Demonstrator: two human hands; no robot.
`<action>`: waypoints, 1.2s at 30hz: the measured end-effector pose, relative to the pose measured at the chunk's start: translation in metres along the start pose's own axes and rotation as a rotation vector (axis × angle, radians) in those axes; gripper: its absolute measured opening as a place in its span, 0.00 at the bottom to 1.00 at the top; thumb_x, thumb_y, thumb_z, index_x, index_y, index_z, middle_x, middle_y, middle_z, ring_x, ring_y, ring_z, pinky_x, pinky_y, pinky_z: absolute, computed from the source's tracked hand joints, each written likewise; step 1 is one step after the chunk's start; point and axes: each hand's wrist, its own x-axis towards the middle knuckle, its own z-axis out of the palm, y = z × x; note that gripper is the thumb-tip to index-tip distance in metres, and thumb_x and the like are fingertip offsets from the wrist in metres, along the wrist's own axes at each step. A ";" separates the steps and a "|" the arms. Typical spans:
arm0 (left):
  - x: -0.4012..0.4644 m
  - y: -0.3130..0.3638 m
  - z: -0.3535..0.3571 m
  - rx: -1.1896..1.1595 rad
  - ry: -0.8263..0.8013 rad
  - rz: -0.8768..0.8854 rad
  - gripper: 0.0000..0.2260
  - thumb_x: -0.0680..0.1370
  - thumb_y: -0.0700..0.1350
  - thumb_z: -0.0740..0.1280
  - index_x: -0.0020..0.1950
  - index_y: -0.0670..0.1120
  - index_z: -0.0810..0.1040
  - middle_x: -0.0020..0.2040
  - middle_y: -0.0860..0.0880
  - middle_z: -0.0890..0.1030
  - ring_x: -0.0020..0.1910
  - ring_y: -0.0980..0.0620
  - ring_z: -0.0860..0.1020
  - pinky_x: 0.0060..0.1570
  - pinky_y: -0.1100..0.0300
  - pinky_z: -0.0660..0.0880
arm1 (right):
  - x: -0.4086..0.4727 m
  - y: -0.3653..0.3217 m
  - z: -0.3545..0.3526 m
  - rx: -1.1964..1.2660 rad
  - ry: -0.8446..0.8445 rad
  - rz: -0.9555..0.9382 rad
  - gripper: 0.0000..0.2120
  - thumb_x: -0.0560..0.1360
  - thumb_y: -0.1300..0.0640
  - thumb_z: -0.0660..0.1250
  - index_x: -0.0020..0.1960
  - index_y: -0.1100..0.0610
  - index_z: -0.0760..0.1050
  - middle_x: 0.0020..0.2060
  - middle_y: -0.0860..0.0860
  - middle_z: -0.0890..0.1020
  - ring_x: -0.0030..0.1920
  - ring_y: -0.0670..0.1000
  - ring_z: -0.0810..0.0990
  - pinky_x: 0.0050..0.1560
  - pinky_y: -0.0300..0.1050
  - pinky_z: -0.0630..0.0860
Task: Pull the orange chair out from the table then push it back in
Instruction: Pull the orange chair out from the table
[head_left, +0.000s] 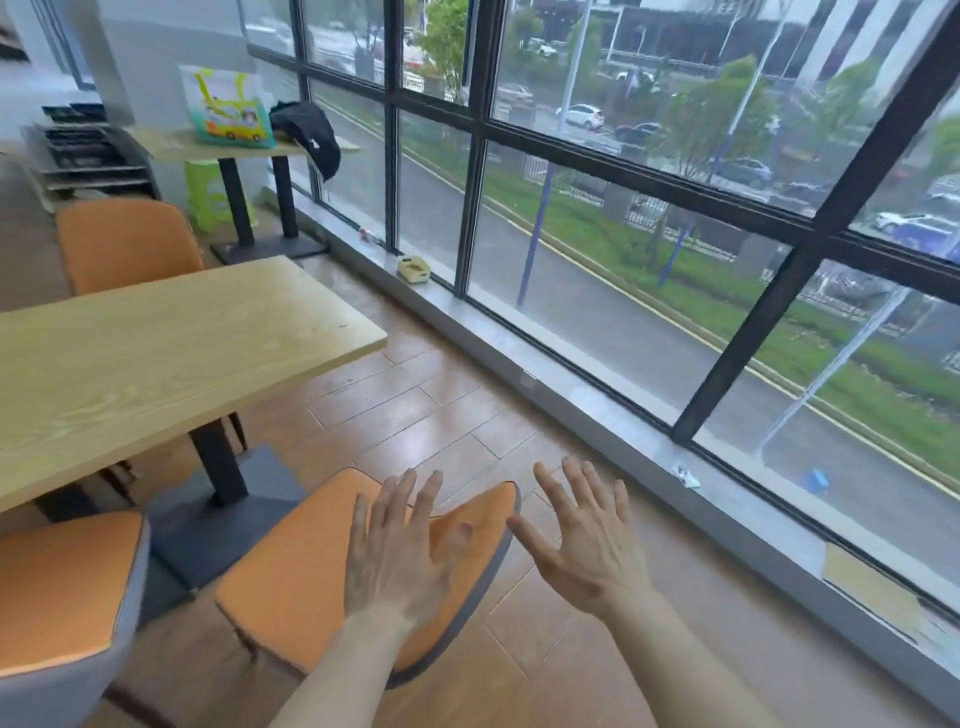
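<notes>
An orange padded chair (291, 571) with a grey shell stands at the near right end of the light wooden table (156, 358), its backrest toward me. My left hand (400, 551) hovers with fingers spread over the top of the backrest; whether it touches the chair I cannot tell. My right hand (587, 540) is spread open just right of the backrest's corner, above the floor, holding nothing.
A second orange chair (57, 587) stands at the lower left, a third (124, 244) beyond the table. A black table pedestal (218, 467) stands under the top. A floor-to-ceiling window (675, 218) with a low sill runs along the right. Another table (244, 148) holds bags at the back.
</notes>
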 end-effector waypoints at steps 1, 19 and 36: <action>0.009 -0.003 0.007 -0.003 -0.004 -0.030 0.35 0.78 0.72 0.41 0.83 0.59 0.51 0.83 0.51 0.54 0.82 0.50 0.47 0.79 0.46 0.39 | 0.015 0.002 0.005 -0.007 -0.019 -0.019 0.45 0.72 0.20 0.36 0.84 0.38 0.46 0.85 0.49 0.47 0.84 0.51 0.40 0.81 0.59 0.36; -0.011 0.007 0.127 0.041 0.013 -0.734 0.36 0.77 0.74 0.37 0.82 0.61 0.51 0.82 0.53 0.57 0.80 0.52 0.55 0.80 0.48 0.47 | 0.172 0.041 0.135 -0.093 -0.371 -0.624 0.46 0.71 0.19 0.37 0.80 0.41 0.61 0.83 0.49 0.58 0.83 0.53 0.48 0.81 0.59 0.42; 0.003 0.024 0.179 0.045 0.038 -0.863 0.35 0.74 0.76 0.36 0.53 0.61 0.78 0.49 0.61 0.82 0.49 0.54 0.80 0.42 0.53 0.70 | 0.196 0.046 0.179 -0.164 -0.278 -0.741 0.36 0.76 0.26 0.42 0.53 0.40 0.85 0.50 0.43 0.86 0.59 0.49 0.80 0.67 0.48 0.67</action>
